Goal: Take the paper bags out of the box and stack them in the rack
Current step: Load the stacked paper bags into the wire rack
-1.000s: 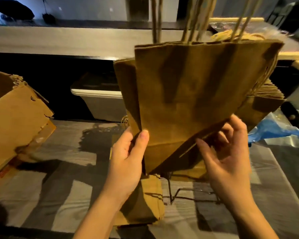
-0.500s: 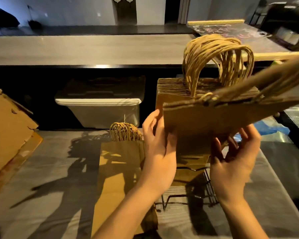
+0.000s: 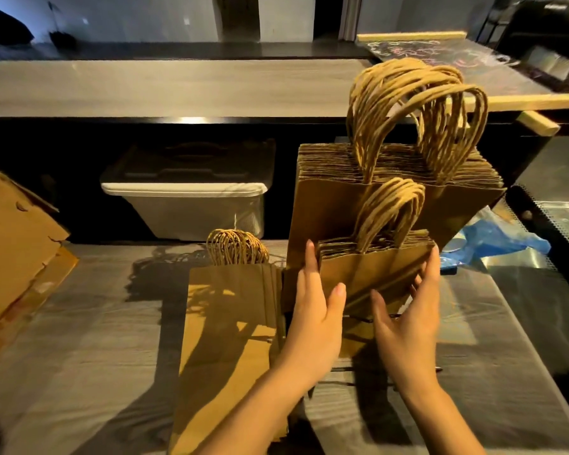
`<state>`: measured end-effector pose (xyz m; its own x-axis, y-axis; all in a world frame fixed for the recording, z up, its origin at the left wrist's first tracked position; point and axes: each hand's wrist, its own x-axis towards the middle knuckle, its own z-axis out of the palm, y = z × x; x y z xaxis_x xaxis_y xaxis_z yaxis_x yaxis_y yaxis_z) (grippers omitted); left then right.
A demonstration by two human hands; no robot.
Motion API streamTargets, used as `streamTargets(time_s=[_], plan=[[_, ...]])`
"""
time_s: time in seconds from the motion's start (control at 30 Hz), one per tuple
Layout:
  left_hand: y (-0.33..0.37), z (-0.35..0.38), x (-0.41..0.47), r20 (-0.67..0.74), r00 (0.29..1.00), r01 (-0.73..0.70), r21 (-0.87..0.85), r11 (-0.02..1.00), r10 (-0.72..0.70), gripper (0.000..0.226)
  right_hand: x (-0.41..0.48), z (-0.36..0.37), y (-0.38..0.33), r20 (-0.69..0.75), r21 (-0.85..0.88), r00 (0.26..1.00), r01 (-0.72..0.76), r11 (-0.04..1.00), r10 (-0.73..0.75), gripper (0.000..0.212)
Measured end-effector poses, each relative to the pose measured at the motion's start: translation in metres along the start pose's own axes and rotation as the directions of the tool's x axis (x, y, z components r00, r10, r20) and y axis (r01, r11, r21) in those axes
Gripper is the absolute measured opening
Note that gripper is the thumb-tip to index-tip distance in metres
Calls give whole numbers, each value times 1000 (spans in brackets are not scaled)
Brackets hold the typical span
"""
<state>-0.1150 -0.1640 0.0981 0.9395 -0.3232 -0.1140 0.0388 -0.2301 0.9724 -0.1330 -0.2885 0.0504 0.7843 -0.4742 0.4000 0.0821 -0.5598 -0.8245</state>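
A small bundle of brown paper bags [image 3: 375, 270] with twisted handles stands upright in the black wire rack [image 3: 358, 319], in front of a taller stack of bags [image 3: 335, 205]. My left hand [image 3: 316, 316] presses the bundle's left edge with straight fingers, thumb on its front. On the bundle's right edge lie the fingers of my right hand [image 3: 408, 323], its thumb spread low in front. Another pile of bags [image 3: 230, 323] lies flat on the table to the left of the rack. The open cardboard box [image 3: 10, 244] sits at the far left.
A grey lidded bin [image 3: 184, 205] stands behind the table under a long counter [image 3: 178, 83]. Blue plastic wrap [image 3: 493, 241] lies right of the rack, beside a metal surface. The table [image 3: 96, 323] is covered in grey sheeting.
The bundle came down from in front of the camera, turned upright and now stands in the rack before the taller stack. Both hands followed it down to its sides.
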Motion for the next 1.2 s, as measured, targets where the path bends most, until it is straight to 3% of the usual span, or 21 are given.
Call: streamTargets(time_s=[0.27,0.53,0.6,0.73,0.8,0.93,1.0,1.2], plan=[[-8,-7,5,-25,1000,-13,-33,999,12,58,-12,10,-21,3,-10,992,124,992,-124,93],[-32,-45,-4,-155,986,58,-25,998,-61,50,-42,27,-50,221,81,938,256,963,-268,82],[-44,-63,-11,-239,967,106,39,994,-94,50,-54,33,-57,331,179,914,184,966,-236,85],[-77,-97,-25,-391,903,224,74,972,-178,47,-69,40,-69,522,341,851,-145,929,-59,82],[-91,-112,-35,-449,859,302,56,952,-246,47,-75,45,-67,582,312,813,-213,926,-9,79],[-110,-135,-55,-515,773,399,-57,915,-369,48,-84,57,-58,697,166,717,-202,965,30,84],[-119,-140,-63,-510,764,420,-70,905,-395,47,-88,60,-52,745,90,665,-177,980,52,85],[-133,-134,-77,-428,767,493,-86,866,-479,43,-94,66,-38,822,-76,511,-336,939,250,93]])
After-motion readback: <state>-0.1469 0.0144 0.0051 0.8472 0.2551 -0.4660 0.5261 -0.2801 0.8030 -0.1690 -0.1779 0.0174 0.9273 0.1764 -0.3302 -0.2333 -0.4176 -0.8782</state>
